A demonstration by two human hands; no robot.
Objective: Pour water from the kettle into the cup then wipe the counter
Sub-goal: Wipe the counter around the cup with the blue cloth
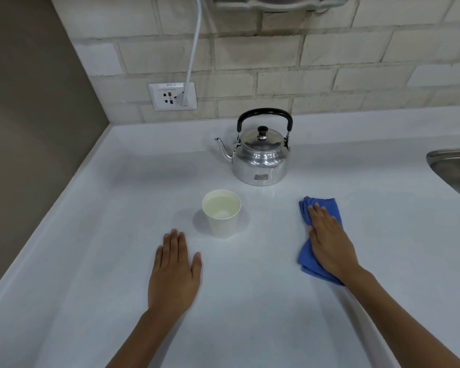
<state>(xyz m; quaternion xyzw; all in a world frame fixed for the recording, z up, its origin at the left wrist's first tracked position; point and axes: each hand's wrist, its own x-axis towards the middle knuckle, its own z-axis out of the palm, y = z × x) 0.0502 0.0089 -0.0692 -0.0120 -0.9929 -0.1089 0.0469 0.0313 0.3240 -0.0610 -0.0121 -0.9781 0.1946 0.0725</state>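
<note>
Your right hand (329, 241) lies flat, fingers spread, pressing the blue cloth (319, 240) on the desk (91, 248). Your left hand (174, 272) rests flat, empty, just before the water-filled cup (221, 217). The kettle (260, 152) stands behind, toward the back edge; the sink (454, 171) cuts the right edge.

Head view — down onto counter (250, 301).
</note>
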